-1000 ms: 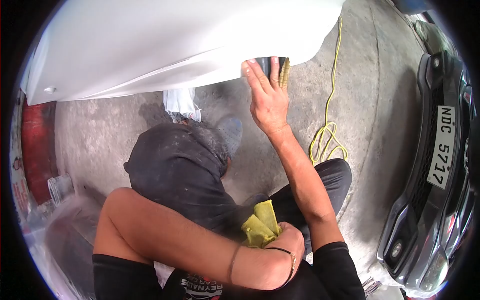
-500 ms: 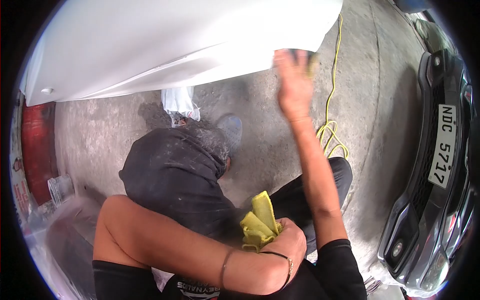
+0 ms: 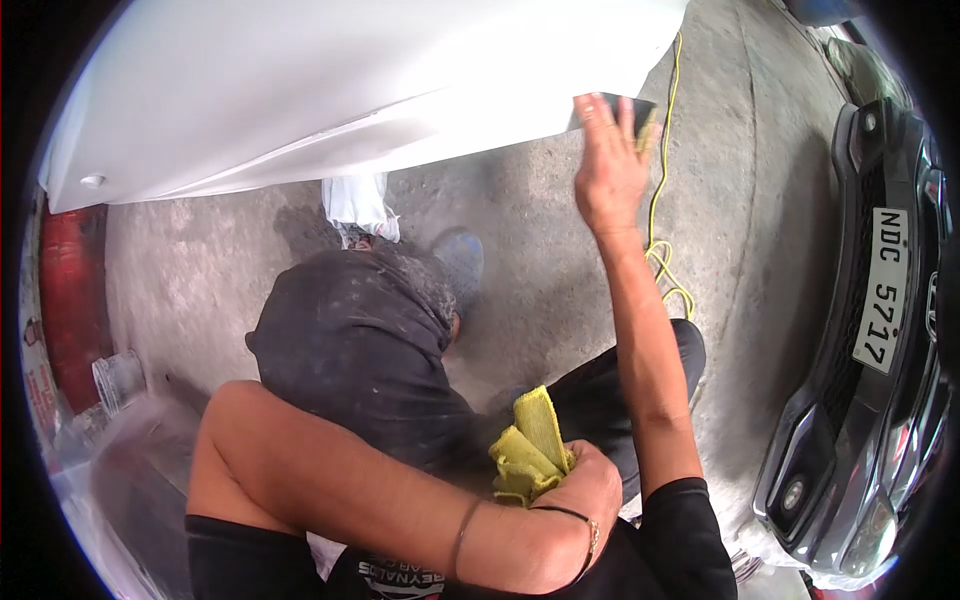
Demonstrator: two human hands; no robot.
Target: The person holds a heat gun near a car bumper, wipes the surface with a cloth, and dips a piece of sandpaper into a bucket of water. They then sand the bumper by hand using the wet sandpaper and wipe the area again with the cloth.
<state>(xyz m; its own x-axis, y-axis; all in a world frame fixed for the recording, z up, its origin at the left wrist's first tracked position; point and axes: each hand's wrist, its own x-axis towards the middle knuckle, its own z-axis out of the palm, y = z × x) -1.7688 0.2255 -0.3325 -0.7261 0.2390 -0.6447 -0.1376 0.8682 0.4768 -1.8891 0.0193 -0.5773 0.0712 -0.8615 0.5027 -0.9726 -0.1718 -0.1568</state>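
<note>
My right hand (image 3: 612, 175) is stretched out to the lower right edge of a white car body panel (image 3: 330, 90). Its fingers lie over a dark, flat sanding pad (image 3: 628, 108) with a yellowish edge, pressed at the panel's border. Most of that pad is hidden under the fingers. Close to my body, my left hand (image 3: 590, 480) grips a folded yellow cloth (image 3: 530, 450), which sticks up out of the fist.
A yellow cord (image 3: 657, 190) runs over the concrete floor (image 3: 530, 220) and loops near my knee. On the right stands a dark car front (image 3: 850, 340) with a licence plate. A white plastic bag (image 3: 355, 205) lies below the panel, and a red object (image 3: 75, 300) is at left.
My right hand has moved a short way to the right along the panel's edge with the pad. The left hand, still around the cloth, has shifted slightly right in view.
</note>
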